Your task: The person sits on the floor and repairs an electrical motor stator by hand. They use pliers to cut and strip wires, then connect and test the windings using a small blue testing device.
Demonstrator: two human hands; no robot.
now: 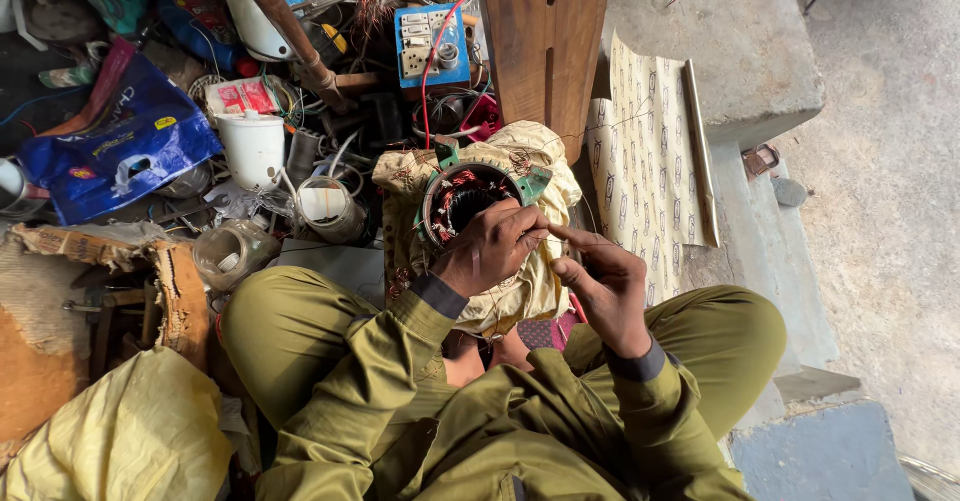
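Observation:
A round motor stator (pixel 462 201) with copper windings and a green-edged frame rests on a crumpled cream cloth (pixel 535 161) between my knees. My left hand (pixel 495 246) lies over the stator's near rim, fingers curled and pinching a thin thread or wire (pixel 600 244) at its right side. My right hand (pixel 605 281) is just to the right, its fingers pinched on the same thin strand, which runs between the two hands. I sit cross-legged in olive clothing.
Clutter fills the left: a blue plastic bag (pixel 120 146), white cup (pixel 252 149), jars (pixel 330 209), a blue switchboard (pixel 430 46) with a red wire, a yellow sack (pixel 130 431). A wooden plank (pixel 545 41) stands ahead, patterned sheet (pixel 645 161) and concrete step (pixel 750 51) to the right.

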